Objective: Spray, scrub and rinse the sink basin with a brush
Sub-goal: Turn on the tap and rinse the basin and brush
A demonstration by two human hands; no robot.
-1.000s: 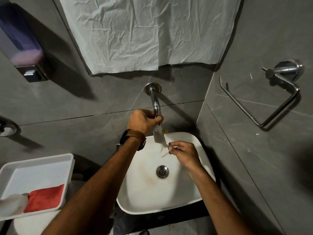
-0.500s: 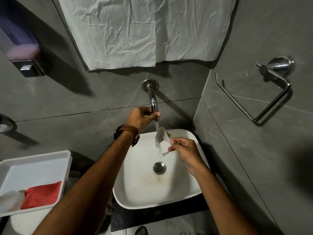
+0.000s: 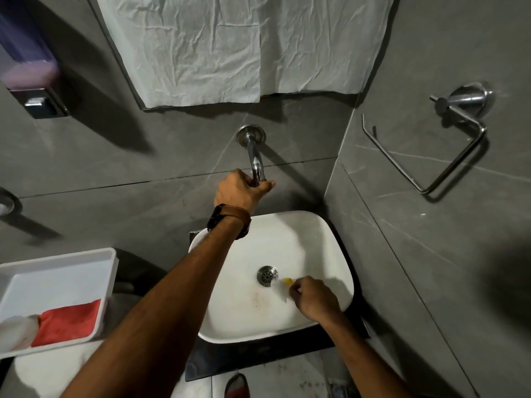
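Note:
The white square sink basin (image 3: 310, 242) sits below a chrome wall tap (image 3: 255, 162). My left hand (image 3: 238, 192), with a brown-strapped watch on the wrist, is closed around the end of the tap. No water stream is visible. My right hand (image 3: 314, 298) is low inside the basin, right of the metal drain (image 3: 267, 274), pinching a small brush (image 3: 283, 285) with pale bristles and a yellow part. The brush head rests on the basin floor beside the drain. A faint brownish stain (image 3: 255, 300) marks the basin floor below the drain.
A white tray (image 3: 60, 271) at the left holds a red cloth (image 3: 69, 320) and a white item. A soap dispenser (image 3: 28, 70) hangs on the wall at upper left, a metal holder (image 3: 425, 156) on the right wall. Crumpled paper (image 3: 244, 47) covers the mirror above.
My right hand has come down from under the tap to the basin floor beside the drain, brush in it. My left hand stays on the tap; the water stream seen earlier is gone.

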